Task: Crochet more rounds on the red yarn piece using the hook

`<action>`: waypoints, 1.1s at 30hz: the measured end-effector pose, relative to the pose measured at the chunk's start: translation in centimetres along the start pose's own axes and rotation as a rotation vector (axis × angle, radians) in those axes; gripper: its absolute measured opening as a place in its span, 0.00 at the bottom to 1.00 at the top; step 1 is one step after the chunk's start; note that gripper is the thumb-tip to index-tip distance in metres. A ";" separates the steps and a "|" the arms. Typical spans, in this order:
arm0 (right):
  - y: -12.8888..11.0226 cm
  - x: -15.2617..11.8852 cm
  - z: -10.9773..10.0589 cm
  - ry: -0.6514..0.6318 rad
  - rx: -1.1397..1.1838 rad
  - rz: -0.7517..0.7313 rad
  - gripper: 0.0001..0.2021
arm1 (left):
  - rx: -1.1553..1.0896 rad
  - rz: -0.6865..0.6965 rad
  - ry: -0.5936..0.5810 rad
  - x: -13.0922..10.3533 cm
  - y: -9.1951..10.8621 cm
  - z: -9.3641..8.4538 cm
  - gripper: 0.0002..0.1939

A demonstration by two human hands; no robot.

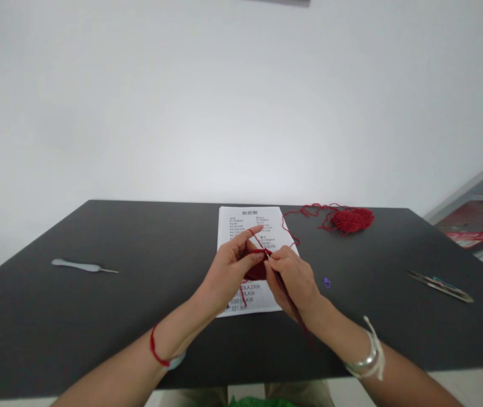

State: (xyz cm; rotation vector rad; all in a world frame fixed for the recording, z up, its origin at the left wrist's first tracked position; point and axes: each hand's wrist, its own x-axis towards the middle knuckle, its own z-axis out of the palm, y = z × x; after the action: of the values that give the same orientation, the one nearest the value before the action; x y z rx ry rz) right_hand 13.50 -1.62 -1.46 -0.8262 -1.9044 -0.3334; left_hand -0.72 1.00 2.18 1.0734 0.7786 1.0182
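Centre frame: apparently crocheting, gripping red piece (255, 272) in left hand (225, 268), pinching hook (287, 297) in right hand (295, 275). Next, likely needed: catching yarn (258, 239) under steady tension.

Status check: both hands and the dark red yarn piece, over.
Left hand gripping dark red yarn piece. Right hand working slim dark-handled tool at piece's upper edge. Printed white paper sheet beneath; nothing visibly blocking.

- Your head camera looks forward and down — the dark table (97, 305) spans the lower half.
- It faces the pale wall (241, 113) beyond, with your left hand (225, 268) and right hand (298, 275) near, just below center.
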 end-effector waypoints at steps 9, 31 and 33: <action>0.2 0.7 -0.9 0.120 0.758 0.693 0.08 | 0.173 0.152 -0.003 0.2 0.1 -0.6 0.26; 0.5 -0.6 0.6 0.046 0.141 0.105 0.08 | -0.091 -0.041 -0.054 0.0 -0.1 -0.2 0.27; 0.7 -0.8 0.6 0.067 -0.008 -0.067 0.09 | -0.162 -0.103 -0.065 0.1 0.0 -0.2 0.25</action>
State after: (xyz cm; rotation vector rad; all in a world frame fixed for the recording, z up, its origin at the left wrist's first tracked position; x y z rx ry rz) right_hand 13.83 -1.11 -2.54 -0.7492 -1.8724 -0.4049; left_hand -0.85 1.16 2.12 0.9132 0.6802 0.9378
